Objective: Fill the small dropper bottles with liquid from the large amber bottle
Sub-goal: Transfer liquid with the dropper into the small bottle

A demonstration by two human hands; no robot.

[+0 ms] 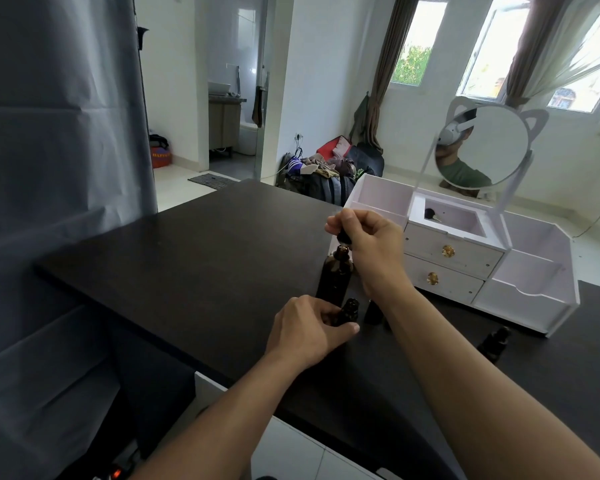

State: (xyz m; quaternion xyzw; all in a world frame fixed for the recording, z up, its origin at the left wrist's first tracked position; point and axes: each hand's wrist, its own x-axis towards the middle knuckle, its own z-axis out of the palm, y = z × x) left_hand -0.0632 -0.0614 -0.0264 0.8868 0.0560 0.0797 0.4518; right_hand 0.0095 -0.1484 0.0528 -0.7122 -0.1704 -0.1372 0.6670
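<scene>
My right hand (368, 242) pinches a black dropper cap (343, 237) above the tall amber glass bottle (335, 275); my left hand (305, 329) grips a small dark dropper bottle (347, 310) mid-table.

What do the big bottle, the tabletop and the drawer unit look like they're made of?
Big bottle: dark amber, glossy, probably glass, though plastic can't be ruled out. Tabletop: matte black with a faint grain, likely laminate or painted wood. Drawer unit: flat white panels with cut edges, seemingly painted board, and shiny gold knobs that could be metal.
</scene>
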